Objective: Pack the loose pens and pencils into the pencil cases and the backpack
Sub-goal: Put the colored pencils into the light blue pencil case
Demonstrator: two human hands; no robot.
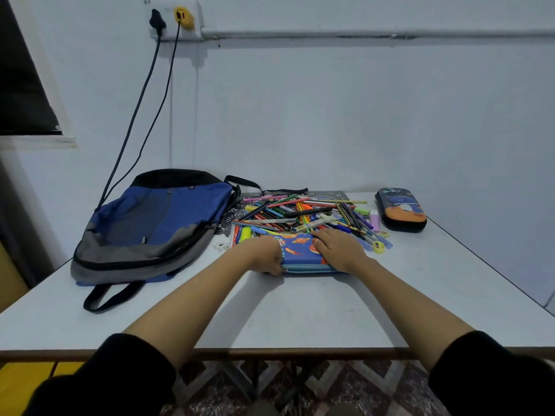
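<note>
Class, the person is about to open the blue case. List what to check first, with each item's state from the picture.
1. The blue case lies flat on the table: ok.
2. Case open for filling: not ok, its lid is down.
3. The left hand has a grip on its left edge: ok.
4. The right hand steadies its top: ok.
5. The pens lie just behind it: ok.
6. The backpack is unzipped: cannot tell.
</note>
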